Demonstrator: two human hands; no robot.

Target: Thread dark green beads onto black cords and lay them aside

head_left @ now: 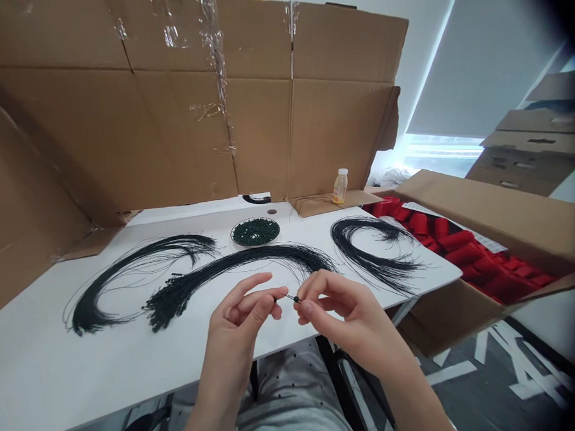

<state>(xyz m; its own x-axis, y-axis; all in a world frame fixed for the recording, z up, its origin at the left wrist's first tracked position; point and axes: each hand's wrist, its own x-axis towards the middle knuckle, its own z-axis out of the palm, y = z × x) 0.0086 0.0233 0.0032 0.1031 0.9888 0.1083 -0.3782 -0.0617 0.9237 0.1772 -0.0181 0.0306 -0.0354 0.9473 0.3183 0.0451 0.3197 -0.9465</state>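
Observation:
My left hand (235, 326) and my right hand (344, 314) are raised over the white table (84, 370), fingertips close together. Between them runs a short thin dark cord (285, 297) with a small dark bead (297, 299) on it. My left fingers pinch the cord, and my right fingers sit at the bead. Long bundles of thin dark green cord lie on the table at the left (123, 273), middle (237, 262) and right (365, 250). One bundle has beaded ends (172, 300). A round plate (255, 232) holds a heap of dark green beads.
Flattened cardboard (259, 128) stands along the table's back and left sides. An open carton (487, 213) of red cylindrical items stands at the right. A small bottle of yellowish liquid (340, 186) stands at the back. My knees lie below the table's front edge.

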